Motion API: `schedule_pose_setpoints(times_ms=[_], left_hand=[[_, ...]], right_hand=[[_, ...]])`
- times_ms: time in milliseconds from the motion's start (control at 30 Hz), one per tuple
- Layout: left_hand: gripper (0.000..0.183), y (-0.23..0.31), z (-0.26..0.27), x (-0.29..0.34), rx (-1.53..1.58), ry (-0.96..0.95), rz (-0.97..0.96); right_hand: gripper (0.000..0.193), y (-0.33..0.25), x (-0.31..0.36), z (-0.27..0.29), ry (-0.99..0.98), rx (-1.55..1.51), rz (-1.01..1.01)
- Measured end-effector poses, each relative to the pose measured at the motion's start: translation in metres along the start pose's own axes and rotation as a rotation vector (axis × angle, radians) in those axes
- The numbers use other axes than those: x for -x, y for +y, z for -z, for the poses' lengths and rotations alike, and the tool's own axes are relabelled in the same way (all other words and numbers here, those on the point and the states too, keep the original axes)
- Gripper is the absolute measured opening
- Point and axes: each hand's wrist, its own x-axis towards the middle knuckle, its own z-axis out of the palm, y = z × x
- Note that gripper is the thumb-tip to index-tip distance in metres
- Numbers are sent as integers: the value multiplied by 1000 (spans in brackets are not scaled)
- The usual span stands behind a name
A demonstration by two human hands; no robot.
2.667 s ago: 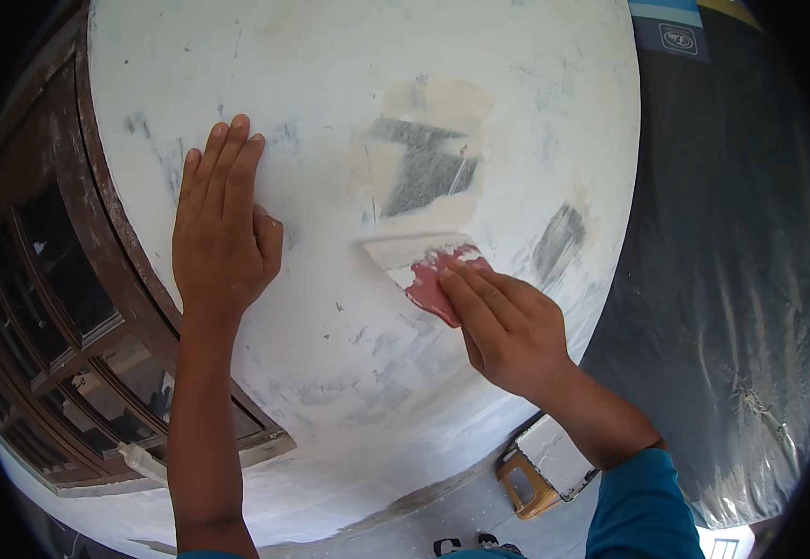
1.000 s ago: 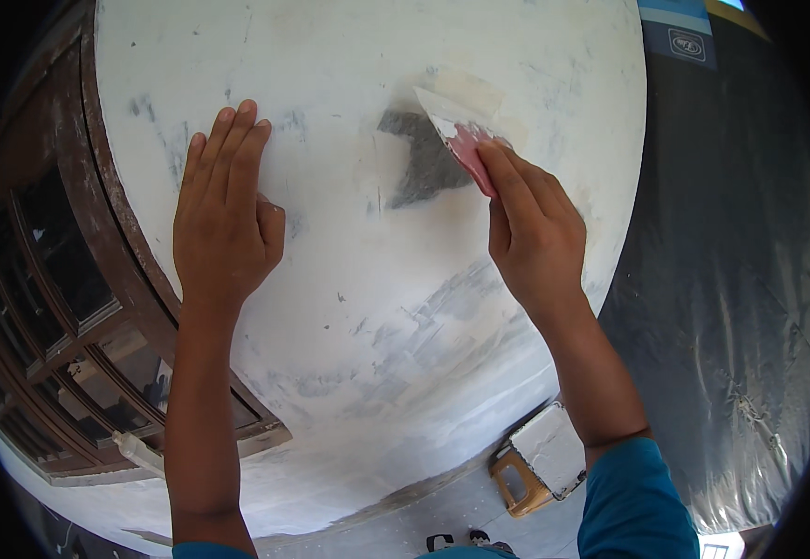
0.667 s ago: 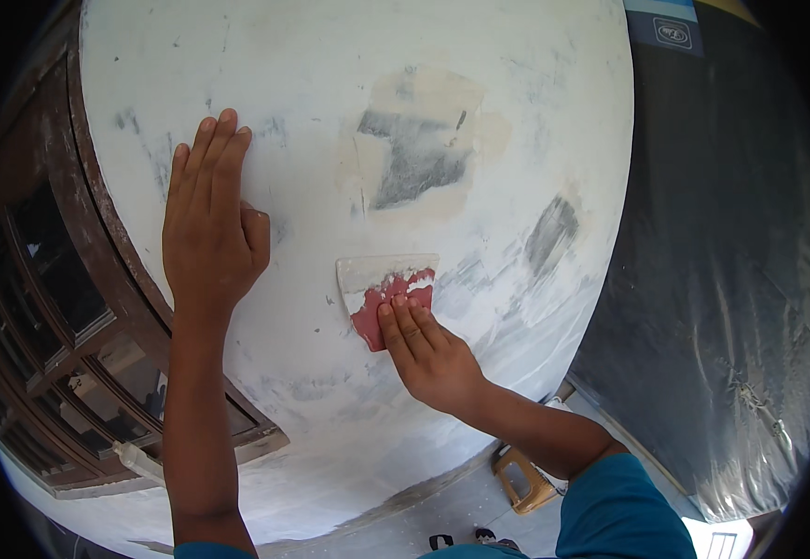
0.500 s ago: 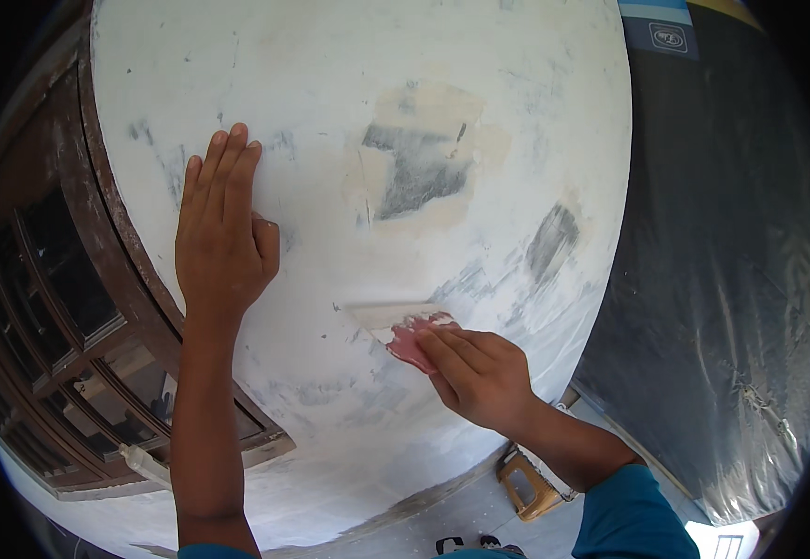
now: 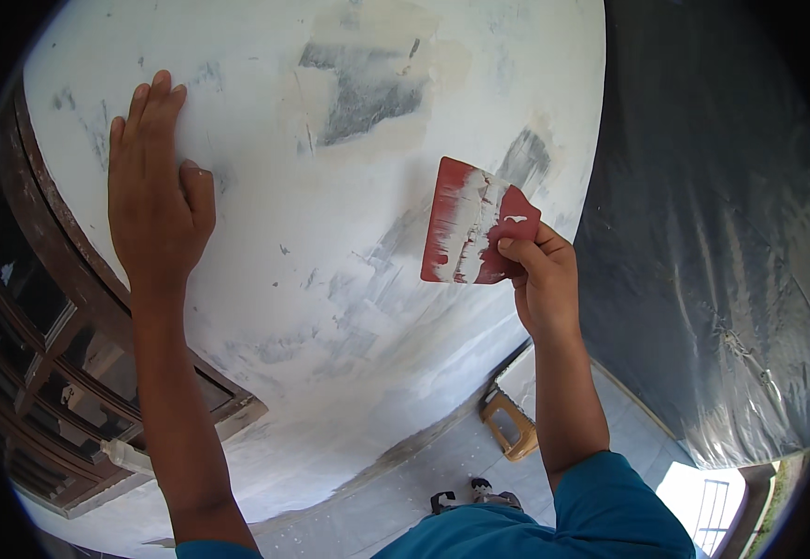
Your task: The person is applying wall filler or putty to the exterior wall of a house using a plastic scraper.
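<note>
Pinched at its narrow end by the right hand [image 5: 545, 279] and jutting left from it, the red scraper [image 5: 494, 233] looks light and springy, best gripped there behind the paste band [image 5: 468, 219]; the left hand [image 5: 158, 210] lies flat on the wall [image 5: 256, 140].

No readable text, label, number or sign anywhere in view.
</note>
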Motion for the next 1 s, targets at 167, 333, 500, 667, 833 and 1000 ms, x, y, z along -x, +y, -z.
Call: schedule_pose_setpoints(times_ms=[167, 333, 500, 667, 833, 1000], left_hand=[[56, 51, -8, 65, 248, 10, 24], [51, 201, -17, 201, 770, -270, 309], [54, 368, -3, 329, 1229, -870, 828], [50, 486, 8, 440, 1349, -1445, 1197], [51, 548, -2, 517, 1227, -1767, 1176], [68, 611, -14, 520, 1175, -2154, 2093]], right_hand=[[18, 32, 62, 76, 183, 85, -123], [21, 67, 145, 208, 552, 258, -342], [20, 96, 230, 328, 844, 525, -548], [21, 148, 265, 425, 751, 958, -757], [22, 238, 246, 487, 544, 1405, -915], [20, 317, 193, 535, 179, 1400, -995]])
